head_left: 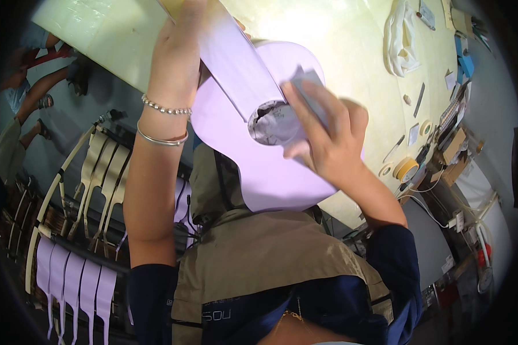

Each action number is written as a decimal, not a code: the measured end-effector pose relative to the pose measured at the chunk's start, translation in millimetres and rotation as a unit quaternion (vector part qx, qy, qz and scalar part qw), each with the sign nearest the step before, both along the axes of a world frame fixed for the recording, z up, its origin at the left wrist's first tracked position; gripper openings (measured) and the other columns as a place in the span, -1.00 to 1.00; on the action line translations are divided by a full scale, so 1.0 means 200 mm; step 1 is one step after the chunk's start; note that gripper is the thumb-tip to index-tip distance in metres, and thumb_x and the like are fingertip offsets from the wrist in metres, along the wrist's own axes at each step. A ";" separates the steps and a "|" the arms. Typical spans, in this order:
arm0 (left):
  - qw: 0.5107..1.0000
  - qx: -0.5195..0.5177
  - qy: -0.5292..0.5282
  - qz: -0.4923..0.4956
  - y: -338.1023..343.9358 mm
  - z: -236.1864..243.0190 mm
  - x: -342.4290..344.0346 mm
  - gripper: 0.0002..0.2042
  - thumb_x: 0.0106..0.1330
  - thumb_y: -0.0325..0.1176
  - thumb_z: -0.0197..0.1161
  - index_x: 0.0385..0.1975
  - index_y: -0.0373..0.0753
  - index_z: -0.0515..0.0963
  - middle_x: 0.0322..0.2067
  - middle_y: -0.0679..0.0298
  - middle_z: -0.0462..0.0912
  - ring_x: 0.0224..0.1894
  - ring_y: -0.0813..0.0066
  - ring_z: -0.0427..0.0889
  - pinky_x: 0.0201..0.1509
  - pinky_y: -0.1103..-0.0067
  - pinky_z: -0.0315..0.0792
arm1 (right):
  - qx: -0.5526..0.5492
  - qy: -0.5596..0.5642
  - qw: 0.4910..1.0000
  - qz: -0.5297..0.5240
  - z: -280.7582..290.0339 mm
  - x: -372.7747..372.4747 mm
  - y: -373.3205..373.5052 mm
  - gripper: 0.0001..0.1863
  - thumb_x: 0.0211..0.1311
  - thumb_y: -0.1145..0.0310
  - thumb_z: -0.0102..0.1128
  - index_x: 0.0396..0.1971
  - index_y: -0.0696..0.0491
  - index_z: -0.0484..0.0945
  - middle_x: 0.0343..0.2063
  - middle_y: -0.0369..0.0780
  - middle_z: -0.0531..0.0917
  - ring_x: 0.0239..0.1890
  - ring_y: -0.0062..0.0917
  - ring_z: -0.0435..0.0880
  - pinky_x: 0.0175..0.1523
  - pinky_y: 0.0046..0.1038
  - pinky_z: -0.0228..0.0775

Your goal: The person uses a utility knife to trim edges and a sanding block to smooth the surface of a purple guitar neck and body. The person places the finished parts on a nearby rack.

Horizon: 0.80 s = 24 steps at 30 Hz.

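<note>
A lilac-painted ukulele (288, 181) lies face up across the table edge and against my apron, its neck (230, 54) pointing up and to the left. Around that neck, near the top of the view, my left hand (185, 26) is closed; its fingertips are mostly hidden behind the wood. My right hand (332, 129) is over the body beside the round sound hole (270, 123), pinching a grey sheet that looks like sandpaper (312, 86). The sheet and fingers are slightly blurred by motion. Inside the hole the surface looks bare and grey-white.
On the pale table (351, 43) lie a white cloth (402, 43), a yellow tape roll (407, 170) and small tools at the right. Left of me a rack holds lilac necks (75, 276) and cream necks (101, 167). Another person's legs (40, 98) show at the far left.
</note>
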<state>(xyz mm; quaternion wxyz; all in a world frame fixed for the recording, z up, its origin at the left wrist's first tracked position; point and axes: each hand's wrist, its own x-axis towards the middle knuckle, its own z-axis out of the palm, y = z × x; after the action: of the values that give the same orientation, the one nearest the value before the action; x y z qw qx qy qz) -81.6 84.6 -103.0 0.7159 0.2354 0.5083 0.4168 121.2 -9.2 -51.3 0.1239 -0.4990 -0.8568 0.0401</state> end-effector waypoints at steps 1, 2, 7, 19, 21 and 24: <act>1.000 0.005 0.000 -0.001 -0.01 -0.01 0.00 -0.43 0.30 0.02 -0.02 0.07 -0.39 0.20 -0.45 0.15 0.53 -0.35 0.37 0.57 -0.20 0.51 0.45 | 0.011 0.002 1.000 0.003 -0.02 -0.02 0.06 -0.36 0.06 -0.20 -0.13 -0.06 0.00 0.52 -0.09 -0.38 0.46 -0.37 -0.53 0.28 -0.25 -0.52 0.11; 1.000 0.012 0.000 0.001 0.00 -0.01 -0.01 -0.43 0.30 0.02 -0.02 0.07 -0.39 0.20 -0.45 0.15 0.53 -0.35 0.36 0.57 -0.20 0.51 0.45 | 0.024 0.004 1.000 0.010 -0.03 -0.04 0.09 -0.36 0.06 -0.20 -0.13 -0.05 -0.01 0.52 -0.09 -0.38 0.46 -0.37 -0.53 0.28 -0.25 -0.52 0.11; 1.000 0.016 -0.008 -0.002 0.00 -0.02 -0.01 -0.43 0.30 0.02 -0.02 0.07 -0.39 0.20 -0.44 0.14 0.53 -0.34 0.35 0.56 -0.18 0.50 0.45 | -0.057 -0.026 0.998 -0.020 0.03 0.00 -0.04 -0.40 0.13 -0.16 -0.16 -0.01 -0.03 0.50 -0.06 -0.30 0.45 -0.28 -0.48 0.27 -0.10 -0.49 0.08; 0.999 0.032 0.002 -0.017 0.00 -0.01 -0.01 -0.40 0.29 0.05 -0.02 0.08 -0.40 0.18 -0.45 0.14 0.53 -0.34 0.37 0.56 -0.19 0.51 0.45 | 0.035 -0.040 0.999 -0.012 -0.02 -0.05 0.05 -0.39 0.08 -0.18 -0.15 -0.06 -0.04 0.54 -0.09 -0.39 0.48 -0.35 -0.56 0.30 -0.23 -0.53 0.09; 1.000 0.021 -0.015 -0.018 0.00 -0.03 -0.02 -0.39 0.29 0.05 -0.02 0.08 -0.40 0.18 -0.45 0.14 0.53 -0.34 0.37 0.56 -0.19 0.51 0.45 | 0.004 -0.036 0.999 -0.029 0.02 -0.03 -0.03 -0.41 0.08 -0.17 -0.13 -0.07 -0.05 0.54 -0.09 -0.39 0.47 -0.34 -0.55 0.31 -0.23 -0.54 0.09; 1.000 0.025 0.006 -0.013 0.00 -0.02 -0.01 -0.40 0.29 0.05 -0.02 0.08 -0.39 0.18 -0.45 0.14 0.53 -0.34 0.37 0.56 -0.18 0.51 0.45 | 0.006 -0.025 0.999 -0.022 0.01 -0.02 -0.01 -0.40 0.08 -0.18 -0.13 -0.05 -0.05 0.53 -0.08 -0.39 0.47 -0.34 -0.55 0.31 -0.22 -0.54 0.10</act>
<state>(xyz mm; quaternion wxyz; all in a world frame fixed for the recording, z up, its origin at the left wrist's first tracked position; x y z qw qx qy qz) -82.8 84.2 -106.9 0.7120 0.2622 0.4989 0.4188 116.9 -11.0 -49.8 0.1060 -0.5176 -0.8488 0.0194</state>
